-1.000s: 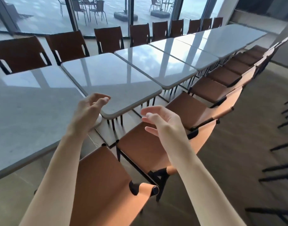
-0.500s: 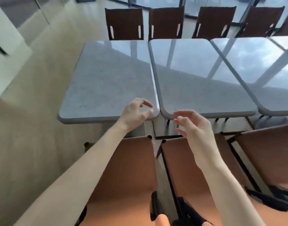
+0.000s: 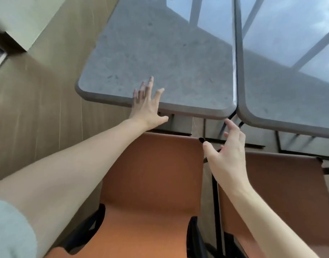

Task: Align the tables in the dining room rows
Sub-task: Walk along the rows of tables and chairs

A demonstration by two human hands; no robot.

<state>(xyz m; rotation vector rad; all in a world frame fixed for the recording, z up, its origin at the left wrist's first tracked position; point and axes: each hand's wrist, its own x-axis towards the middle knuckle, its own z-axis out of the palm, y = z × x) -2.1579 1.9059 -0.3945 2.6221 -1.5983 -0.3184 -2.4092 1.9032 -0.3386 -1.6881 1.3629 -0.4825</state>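
The left hand (image 3: 146, 107) lies over the near edge of the left table (image 3: 160, 58), fingers straight and spread onto the grey stone top, thumb stretched out to the right just under the rim. It grips nothing; whether the palm actually presses the edge cannot be told. The right hand (image 3: 228, 151) is in the air below the table corners, fingers loosely spread and pointing up toward the gap, holding nothing and touching nothing that shows.

The left table stands in the upper middle of the view, its rounded near corners visible. The right table (image 3: 290, 71) sits just beside it, their long sides running close together with a thin dark seam between. At the near end the right table's edge reaches a little further toward the person than the left table's, so the two near edges do not line up. Both tops reflect window bars and sky.

An orange chair (image 3: 152, 183) is tucked under the left table, directly below the left forearm, and a second chair (image 3: 282, 192) stands under the right table, behind the right forearm. Black frame tubes run between them. Wood floor (image 3: 38, 108) fills the left side, and a grey sleeve (image 3: 9, 229) shows at the bottom left corner
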